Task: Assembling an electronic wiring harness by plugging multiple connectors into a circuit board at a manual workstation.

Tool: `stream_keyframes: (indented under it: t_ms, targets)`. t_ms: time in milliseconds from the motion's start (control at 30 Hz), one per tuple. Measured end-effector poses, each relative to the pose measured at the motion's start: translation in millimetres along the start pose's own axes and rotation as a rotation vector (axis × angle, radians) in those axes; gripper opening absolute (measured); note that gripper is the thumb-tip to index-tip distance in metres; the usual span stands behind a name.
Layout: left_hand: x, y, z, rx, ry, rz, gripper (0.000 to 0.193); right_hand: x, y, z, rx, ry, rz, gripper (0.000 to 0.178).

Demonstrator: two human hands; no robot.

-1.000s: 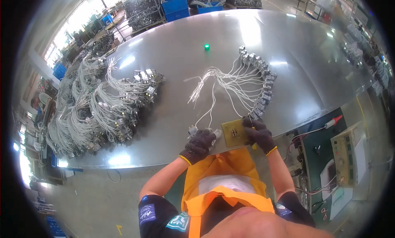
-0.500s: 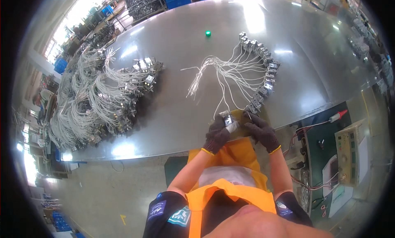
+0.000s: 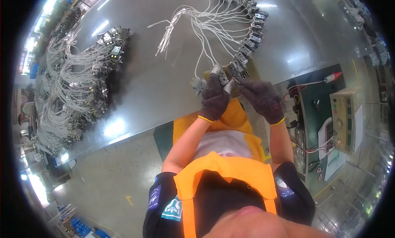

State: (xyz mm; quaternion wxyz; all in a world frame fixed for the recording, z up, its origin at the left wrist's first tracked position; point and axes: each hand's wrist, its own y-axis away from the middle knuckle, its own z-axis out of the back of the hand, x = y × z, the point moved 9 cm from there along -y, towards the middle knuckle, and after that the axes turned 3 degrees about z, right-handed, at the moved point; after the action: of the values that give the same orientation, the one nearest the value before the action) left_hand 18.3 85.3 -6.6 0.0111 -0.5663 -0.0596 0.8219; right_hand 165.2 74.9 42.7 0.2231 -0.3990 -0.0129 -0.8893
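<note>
My left hand (image 3: 214,97), in a dark knitted glove with pale fingertips, is closed on a small silvery metal fitting (image 3: 223,77) near the table's front edge. Beside it my gloved right hand (image 3: 263,99) is pinched, its fingertips close to the fitting; what they hold is too small to make out. Another metal fitting (image 3: 198,85) lies just left of my left hand. Beyond my hands, similar fittings (image 3: 252,39) form a curved row, each on a white wire. The wires gather into a tied bundle (image 3: 175,22) to the left.
A large heap of wired fittings (image 3: 78,85) covers the left of the metal table (image 3: 152,88). At right, below table height, a green surface (image 3: 309,110) carries a beige instrument box (image 3: 343,118), a red-tipped probe (image 3: 332,77) and scissors (image 3: 320,172).
The view has shifted, so the table sits higher in it. One fitting now lies left of my left hand, which grips another fitting. My right hand has come nearer to it.
</note>
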Motion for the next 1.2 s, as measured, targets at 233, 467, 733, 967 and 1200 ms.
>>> stream_keyframes:
  t_ms: [233,467,733,967,1200]
  targets:
    - [-14,-8,-19,0.031,-0.257,-0.429,0.053,5,-5,-5,-0.075,0.243,0.036,0.028]
    - [-32,-21,-20,0.165,-0.199,-0.302,0.038,-1,-11,-22,-0.033,0.591,0.115,0.015]
    - [-8,-13,-27,0.14,-0.255,-0.337,0.032,-7,-7,-26,0.059,0.496,-0.04,0.021]
    - [-37,13,13,0.361,-0.707,-0.579,0.068,-8,21,-32,0.11,-0.511,-0.232,0.031]
    - [-9,12,43,0.598,-0.718,-0.57,0.047,-32,9,-58,0.082,-0.597,-0.524,0.045]
